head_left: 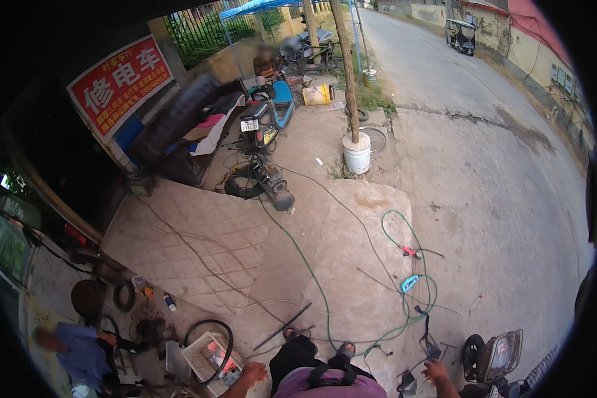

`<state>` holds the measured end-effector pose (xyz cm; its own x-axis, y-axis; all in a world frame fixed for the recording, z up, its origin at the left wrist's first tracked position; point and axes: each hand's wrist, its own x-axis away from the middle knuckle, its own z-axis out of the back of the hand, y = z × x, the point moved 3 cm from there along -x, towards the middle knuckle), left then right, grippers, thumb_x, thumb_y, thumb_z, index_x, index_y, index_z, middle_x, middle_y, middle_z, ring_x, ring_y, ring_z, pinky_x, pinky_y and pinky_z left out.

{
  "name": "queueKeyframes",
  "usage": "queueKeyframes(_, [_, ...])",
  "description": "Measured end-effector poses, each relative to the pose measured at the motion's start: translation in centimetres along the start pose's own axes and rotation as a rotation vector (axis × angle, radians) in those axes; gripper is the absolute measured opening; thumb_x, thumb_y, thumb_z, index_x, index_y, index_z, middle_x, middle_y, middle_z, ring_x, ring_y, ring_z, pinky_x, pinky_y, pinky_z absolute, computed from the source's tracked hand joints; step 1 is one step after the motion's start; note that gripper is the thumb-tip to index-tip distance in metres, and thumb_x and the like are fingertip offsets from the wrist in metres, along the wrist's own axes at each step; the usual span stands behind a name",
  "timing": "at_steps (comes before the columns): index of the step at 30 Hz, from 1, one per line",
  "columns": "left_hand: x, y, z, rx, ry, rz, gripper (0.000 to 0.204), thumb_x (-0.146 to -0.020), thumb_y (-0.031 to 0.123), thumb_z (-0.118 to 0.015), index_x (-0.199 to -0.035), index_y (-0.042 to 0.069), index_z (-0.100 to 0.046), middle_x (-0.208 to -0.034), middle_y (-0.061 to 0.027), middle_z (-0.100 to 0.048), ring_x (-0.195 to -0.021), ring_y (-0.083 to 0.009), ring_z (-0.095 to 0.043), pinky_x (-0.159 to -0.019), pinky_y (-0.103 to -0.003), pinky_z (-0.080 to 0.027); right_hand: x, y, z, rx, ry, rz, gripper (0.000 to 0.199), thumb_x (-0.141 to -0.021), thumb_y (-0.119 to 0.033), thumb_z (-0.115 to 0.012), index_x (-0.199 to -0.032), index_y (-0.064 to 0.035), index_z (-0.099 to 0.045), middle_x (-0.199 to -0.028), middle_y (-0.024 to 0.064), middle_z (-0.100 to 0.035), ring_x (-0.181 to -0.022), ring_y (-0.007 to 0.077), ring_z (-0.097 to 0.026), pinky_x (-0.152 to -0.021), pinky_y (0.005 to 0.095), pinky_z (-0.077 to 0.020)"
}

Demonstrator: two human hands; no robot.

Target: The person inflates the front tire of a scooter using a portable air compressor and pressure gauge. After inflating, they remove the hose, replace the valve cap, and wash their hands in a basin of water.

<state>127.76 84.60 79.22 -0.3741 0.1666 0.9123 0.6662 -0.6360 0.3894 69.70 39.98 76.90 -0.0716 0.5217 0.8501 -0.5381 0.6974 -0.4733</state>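
Note:
My left hand (pixel 253 373) is low in the head view, with its fingers loosely apart and nothing in them. Close to its left is a cream plastic basket (pixel 194 360) holding red and grey items, with a thin black hoop (pixel 231 339) like a tyre or tube curving over it. My right hand (pixel 435 371) hangs low on the other side, empty, its fingers loosely spread. Beside it on the ground lie a T-shaped tool (pixel 448 347) and a black piece with a strap (pixel 430 346). Between the hands show my sandalled feet.
A green hose (pixel 297 247) and cables cross the ground ahead, past a blue device (pixel 410 283) and a red-handled tool (pixel 408 251). Farther off stand a partly dismantled scooter (pixel 265 126) and a post in a white bucket (pixel 357 156). A person in blue (pixel 85 355) sits left.

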Motion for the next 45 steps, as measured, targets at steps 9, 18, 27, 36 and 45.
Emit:
queueKeyframes(9, [-0.5, 0.3, 1.3, -0.006, 0.01, 0.041, 0.019, -0.093, 0.024, -0.054, -0.104, 0.009, -0.055, -0.08, -0.0078, -0.062, -0.064, -0.0224, -0.065, -0.052, -0.032, -0.05, 1.5, 1.1, 2.4, -0.094, 0.298, -0.065, 0.035, -0.088, -0.018, -0.057, -0.116, -0.0028, -0.042, -0.063, 0.0156, -0.059, -0.043, 0.0207, -0.051, -0.035, 0.0351, -0.0371])
queueKeyframes(18, [-0.5, 0.5, 1.5, -0.041, -0.029, 0.068, 0.017, -0.092, 0.025, -0.054, -0.093, 0.009, -0.056, -0.077, -0.0078, -0.061, -0.062, -0.0231, -0.064, -0.05, -0.032, -0.048, 0.9, -1.4, 2.6, -0.036, 0.266, 0.026, 0.05, -0.085, -0.015, -0.057, -0.127, 0.0024, -0.037, -0.065, 0.0164, -0.063, -0.045, 0.0212, -0.056, -0.036, 0.0353, -0.0416])
queueKeyframes(27, [2.2, 4.2, -0.1, -0.007, 0.056, -0.08, 0.018, -0.09, 0.024, -0.056, -0.09, 0.006, -0.059, -0.074, -0.007, -0.061, -0.058, -0.0225, -0.063, -0.047, -0.032, -0.047, 2.3, 2.9, 2.8, -0.123, 0.215, -0.294, 0.022, -0.091, -0.02, -0.05, -0.106, -0.0038, -0.05, -0.07, 0.0189, -0.061, -0.043, 0.0219, -0.046, -0.037, 0.0371, -0.0343])
queueKeyframes(36, [0.5, 1.9, -0.2, -0.083, -0.046, 0.059, 0.017, -0.09, 0.024, -0.055, -0.093, 0.007, -0.057, -0.077, -0.0083, -0.062, -0.061, -0.0228, -0.064, -0.048, -0.031, -0.047, 1.3, -9.9, 2.6, 0.008, 0.259, 0.212, 0.071, -0.087, -0.019, -0.057, -0.147, -0.0025, -0.021, -0.072, 0.0159, -0.063, -0.051, 0.0192, -0.056, -0.042, 0.0331, -0.0441])
queueKeyframes(45, [0.7, 4.5, 0.4, -0.009, 0.036, -0.115, 0.025, -0.089, 0.021, -0.06, -0.108, 0.005, -0.058, -0.086, -0.0112, -0.065, -0.066, -0.0228, -0.067, -0.054, -0.032, -0.052, 1.0, -10.5, 3.6, -0.078, 0.265, 0.186, 0.075, -0.087, -0.019, -0.056, -0.149, -0.0059, -0.017, -0.072, 0.0176, -0.062, -0.047, 0.0196, -0.053, -0.039, 0.0332, -0.041])
